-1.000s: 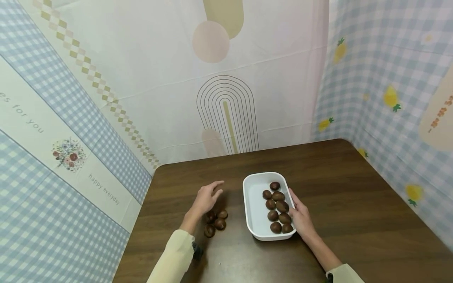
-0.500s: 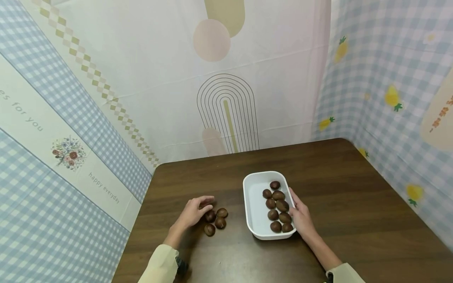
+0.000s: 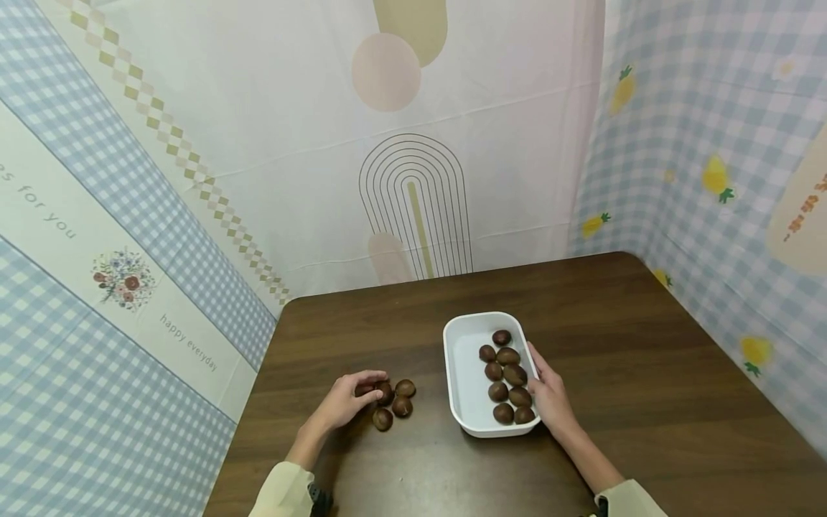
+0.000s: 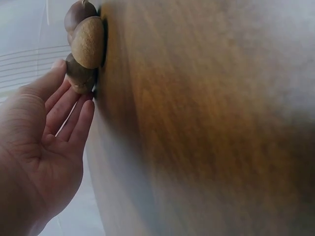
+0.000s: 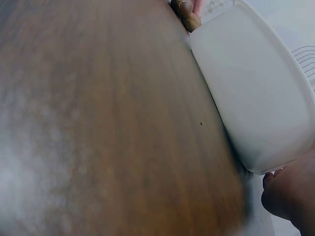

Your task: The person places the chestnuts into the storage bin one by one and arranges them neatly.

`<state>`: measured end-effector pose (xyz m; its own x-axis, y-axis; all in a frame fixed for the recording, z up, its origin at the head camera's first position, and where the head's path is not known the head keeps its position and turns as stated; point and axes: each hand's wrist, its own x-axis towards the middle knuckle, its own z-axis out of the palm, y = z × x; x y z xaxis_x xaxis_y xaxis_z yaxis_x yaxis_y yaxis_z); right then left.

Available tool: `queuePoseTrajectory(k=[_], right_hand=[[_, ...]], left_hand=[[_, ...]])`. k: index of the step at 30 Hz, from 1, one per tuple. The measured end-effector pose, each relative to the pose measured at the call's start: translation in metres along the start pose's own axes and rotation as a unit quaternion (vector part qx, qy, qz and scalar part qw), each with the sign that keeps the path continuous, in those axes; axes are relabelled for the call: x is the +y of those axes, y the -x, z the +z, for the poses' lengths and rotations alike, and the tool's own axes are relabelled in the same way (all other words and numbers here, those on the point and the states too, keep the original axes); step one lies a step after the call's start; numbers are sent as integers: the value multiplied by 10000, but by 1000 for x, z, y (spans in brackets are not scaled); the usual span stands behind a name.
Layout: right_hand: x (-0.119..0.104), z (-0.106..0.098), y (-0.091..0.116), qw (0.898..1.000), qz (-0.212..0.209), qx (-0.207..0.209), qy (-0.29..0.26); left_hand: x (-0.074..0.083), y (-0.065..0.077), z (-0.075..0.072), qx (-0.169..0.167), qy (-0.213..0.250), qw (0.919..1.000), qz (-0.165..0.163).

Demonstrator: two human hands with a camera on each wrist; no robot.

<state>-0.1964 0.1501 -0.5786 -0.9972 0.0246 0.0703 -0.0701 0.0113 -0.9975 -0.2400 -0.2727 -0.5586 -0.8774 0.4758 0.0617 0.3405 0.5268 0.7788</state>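
Note:
The left hand (image 3: pixel 344 402) is low over the table at a small group of brown chestnuts (image 3: pixel 402 407). Its thumb and fingers close around a chestnut (image 4: pixel 81 73) at the group's left side, thumb on one side and fingers on the other; the hand partly hides it. My right hand (image 3: pixel 549 398) grips the right wall of a white rectangular container (image 3: pixel 460 373), fingers along its outside and thumb at the rim. Several more chestnuts (image 3: pixel 515 375) lie along the right half of the container's floor.
A dark wooden table (image 3: pixel 581 301) carries everything. A white patterned cloth (image 3: pixel 310 179) hangs behind its far edge, with blue checked cloth on the left and right sides. The container stands to the right of the loose chestnuts.
My left hand has moved left and nearer to me, from above the loose chestnuts down to their left side, and its thumb and fingers have drawn together. The right hand and container have stayed put.

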Motion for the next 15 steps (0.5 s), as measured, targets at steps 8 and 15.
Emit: queuePoseTrajectory(k=[8, 15], right_hand=[[1, -1, -1, 10000, 55, 19, -55], [1, -2, -1, 10000, 51, 20, -31]], left_hand=[[0, 3, 3, -4, 67, 9999, -138], [-1, 3, 5, 2, 124, 9998, -162]])
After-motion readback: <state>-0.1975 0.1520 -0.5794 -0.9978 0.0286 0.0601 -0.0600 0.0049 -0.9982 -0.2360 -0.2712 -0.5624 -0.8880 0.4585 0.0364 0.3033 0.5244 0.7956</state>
